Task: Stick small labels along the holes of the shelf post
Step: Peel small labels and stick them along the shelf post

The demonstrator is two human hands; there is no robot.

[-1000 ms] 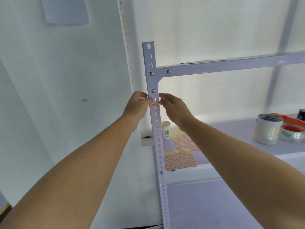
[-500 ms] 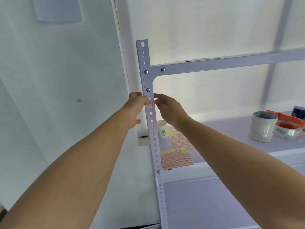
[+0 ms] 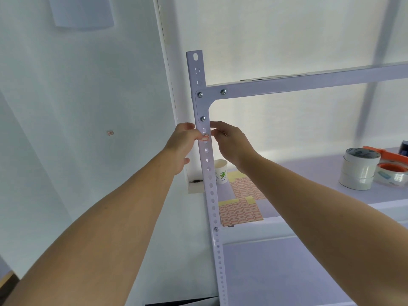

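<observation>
The white shelf post (image 3: 211,195) stands upright with a row of holes down its face. A small red-and-white label (image 3: 205,138) lies across the post just below the corner bracket's lowest bolt. My left hand (image 3: 182,141) wraps the post's left edge and its thumb presses the label's left end. My right hand (image 3: 230,141) is at the post's right edge, fingertips touching the post slightly above the label and holding nothing. Two sheets of labels (image 3: 240,214) lie on the shelf board (image 3: 309,173) behind the post.
A paper cup (image 3: 220,171) stands on the shelf behind the post. Stacked white tape rolls (image 3: 358,168) and an orange tape dispenser (image 3: 391,171) sit at the right. A horizontal shelf beam (image 3: 309,81) runs right from the post. One stray label (image 3: 110,133) sticks to the left wall.
My right fingertips have lifted off the label's right end to a spot just above it. My left thumb stays on the label. The post keeps its place.
</observation>
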